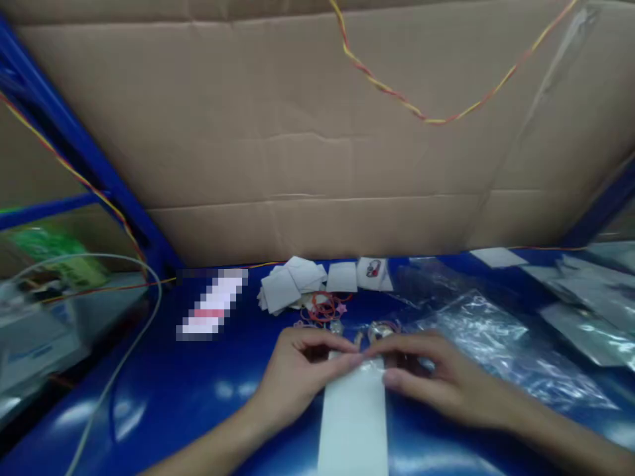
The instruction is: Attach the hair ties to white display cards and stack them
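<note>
My left hand [292,370] is pinching the top of the long white card [352,423], and my right hand [441,380] is touching that end too, but I cannot tell if it is gripping. The card is sitting nearer me than the red bands [323,305], and small white cards [281,293] are lying behind them.

I can read no text, label or number. Blue marking on the pale box [47,340] at left is blurred; the strip [218,301] on the tabletop [183,390] is pixelated.
</note>
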Tool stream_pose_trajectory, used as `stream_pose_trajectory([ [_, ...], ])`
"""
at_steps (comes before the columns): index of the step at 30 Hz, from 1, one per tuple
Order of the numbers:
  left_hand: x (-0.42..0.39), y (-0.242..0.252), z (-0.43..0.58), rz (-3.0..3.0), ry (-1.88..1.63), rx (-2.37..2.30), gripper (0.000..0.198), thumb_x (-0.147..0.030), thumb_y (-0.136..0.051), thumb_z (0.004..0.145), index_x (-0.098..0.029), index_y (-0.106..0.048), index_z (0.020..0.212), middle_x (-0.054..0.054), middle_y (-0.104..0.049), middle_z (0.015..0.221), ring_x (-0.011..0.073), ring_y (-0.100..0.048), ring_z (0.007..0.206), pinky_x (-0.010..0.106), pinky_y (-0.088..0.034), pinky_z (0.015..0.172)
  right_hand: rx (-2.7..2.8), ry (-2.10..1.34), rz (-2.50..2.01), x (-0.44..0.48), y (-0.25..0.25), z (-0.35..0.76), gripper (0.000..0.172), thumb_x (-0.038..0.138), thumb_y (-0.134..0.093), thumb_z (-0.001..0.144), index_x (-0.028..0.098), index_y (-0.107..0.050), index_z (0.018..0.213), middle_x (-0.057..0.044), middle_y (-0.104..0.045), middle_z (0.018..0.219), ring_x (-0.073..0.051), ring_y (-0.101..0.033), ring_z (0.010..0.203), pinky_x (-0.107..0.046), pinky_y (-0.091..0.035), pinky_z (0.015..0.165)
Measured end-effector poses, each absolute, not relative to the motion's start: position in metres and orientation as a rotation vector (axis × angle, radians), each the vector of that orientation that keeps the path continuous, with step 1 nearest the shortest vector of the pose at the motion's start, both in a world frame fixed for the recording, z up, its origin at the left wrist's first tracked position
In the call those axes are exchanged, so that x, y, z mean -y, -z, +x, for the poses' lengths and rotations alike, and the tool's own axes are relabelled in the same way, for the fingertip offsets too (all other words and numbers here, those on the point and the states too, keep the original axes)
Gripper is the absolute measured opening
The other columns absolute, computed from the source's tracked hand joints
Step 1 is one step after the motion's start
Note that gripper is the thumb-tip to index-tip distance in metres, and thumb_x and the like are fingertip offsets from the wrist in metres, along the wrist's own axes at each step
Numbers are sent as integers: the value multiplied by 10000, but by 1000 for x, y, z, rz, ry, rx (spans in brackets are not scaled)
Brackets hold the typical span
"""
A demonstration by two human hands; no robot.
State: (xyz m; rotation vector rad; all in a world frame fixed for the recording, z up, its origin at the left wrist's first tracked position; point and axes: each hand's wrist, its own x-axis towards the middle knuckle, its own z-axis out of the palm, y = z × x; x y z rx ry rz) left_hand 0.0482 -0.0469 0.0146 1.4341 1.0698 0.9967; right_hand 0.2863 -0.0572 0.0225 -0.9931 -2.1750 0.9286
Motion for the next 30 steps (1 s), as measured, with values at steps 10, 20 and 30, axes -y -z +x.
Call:
stream_pose_trajectory([
  [10, 48, -17, 50, 1347, -1003, -1032, 134, -292, -869, 747, -171, -816, 769, 52, -806, 753, 173, -697, 664, 230, -518, 607, 1985, -1241, -974, 58, -19, 285, 375, 439, -720, 931, 233, -718, 1244, 21, -595, 743, -130, -513, 638, -231, -386, 569],
  [20, 51, -16, 50, 1330, -965, -974, 175, -305, -820, 815, -174, -774, 922, 62, -804, 903, 176, -722, 735, 230, -539, 647, 1880, -1199, -1026, 56, -13, 282, 239, 395, -684, 961, 198, -739, 1083, -28, -741, 801, -160, -653, 663, -265, -502, 620],
  [30, 44, -16, 48, 1320, -1153, -1110, 212, -337, -810, 815, -156, -760, 914, 84, -798, 942, 210, -719, 789, 252, -551, 645, 2040, -604, -763, 64, -18, 277, 91, 237, -688, 933, 193, -750, 983, -4, -677, 666, -134, -561, 536, -245, -439, 506],
])
